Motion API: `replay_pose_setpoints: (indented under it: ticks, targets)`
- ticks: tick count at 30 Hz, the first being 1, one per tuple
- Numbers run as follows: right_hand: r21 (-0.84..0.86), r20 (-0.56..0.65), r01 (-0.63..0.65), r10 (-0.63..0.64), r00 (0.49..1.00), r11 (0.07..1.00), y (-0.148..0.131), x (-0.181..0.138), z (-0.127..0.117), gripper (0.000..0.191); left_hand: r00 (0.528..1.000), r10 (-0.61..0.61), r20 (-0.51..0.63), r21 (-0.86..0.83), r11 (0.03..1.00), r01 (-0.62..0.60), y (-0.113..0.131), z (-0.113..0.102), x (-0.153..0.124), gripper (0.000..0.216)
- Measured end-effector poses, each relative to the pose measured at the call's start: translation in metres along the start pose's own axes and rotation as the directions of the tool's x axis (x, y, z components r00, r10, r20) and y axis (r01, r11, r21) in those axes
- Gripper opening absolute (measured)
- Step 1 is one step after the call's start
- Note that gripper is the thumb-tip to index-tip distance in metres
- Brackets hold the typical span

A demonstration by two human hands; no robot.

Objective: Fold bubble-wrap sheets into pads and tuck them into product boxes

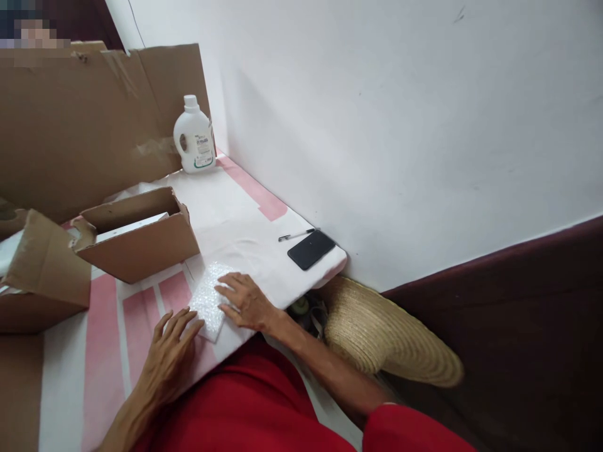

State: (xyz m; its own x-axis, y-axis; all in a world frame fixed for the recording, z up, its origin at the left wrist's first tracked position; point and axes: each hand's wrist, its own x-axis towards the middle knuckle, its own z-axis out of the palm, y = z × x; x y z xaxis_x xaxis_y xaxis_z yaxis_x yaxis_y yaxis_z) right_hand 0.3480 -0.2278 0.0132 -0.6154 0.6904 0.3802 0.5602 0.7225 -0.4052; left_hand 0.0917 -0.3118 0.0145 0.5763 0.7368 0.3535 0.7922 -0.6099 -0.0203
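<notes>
A small flat bubble-wrap piece point(210, 301), whitish and shiny, lies near the front edge of the table. My right hand point(249, 302) rests over its right side with the fingers spread. On the lower left, my left hand point(175, 346) has its fingers stretched out, the tips at the edge of the wrap. Both palms face down, and neither hand grips anything. Whether something is inside the wrap I cannot tell. Just behind it stands an open cardboard box point(146, 251) with white flat items in it.
Another cardboard box point(56, 276) stands at the left. A white jug point(200, 141) is at the back before a tall cardboard sheet point(85, 138). A black phone point(311, 249) and a pen point(296, 236) lie at the right corner. A straw hat point(377, 333) sits below the edge.
</notes>
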Motion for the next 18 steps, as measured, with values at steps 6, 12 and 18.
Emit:
replay_pose_setpoints:
  ticks: [6, 12, 18]
  targets:
    - [0.136, 0.031, -0.012, 0.008, 0.999, 0.991, -0.020, -0.021, 0.007, 0.045, 0.982, 0.174, -0.068, 0.086, 0.982, -0.168, -0.012, -0.007, 0.019, 0.036]
    - [0.372, -0.036, -0.116, 0.139, 0.990, 0.921, -0.025, -0.033, 0.006, 0.028, 0.988, 0.054, -0.147, -0.157, 0.985, -0.078, -0.002, -0.036, 0.055, 0.030]
    - [0.569, -0.044, -0.463, 0.588, 0.808, 0.679, -0.023, -0.017, 0.004, 0.032, 0.953, -0.065, -0.296, -0.122, 0.992, 0.030, 0.013, -0.033, 0.088, 0.048]
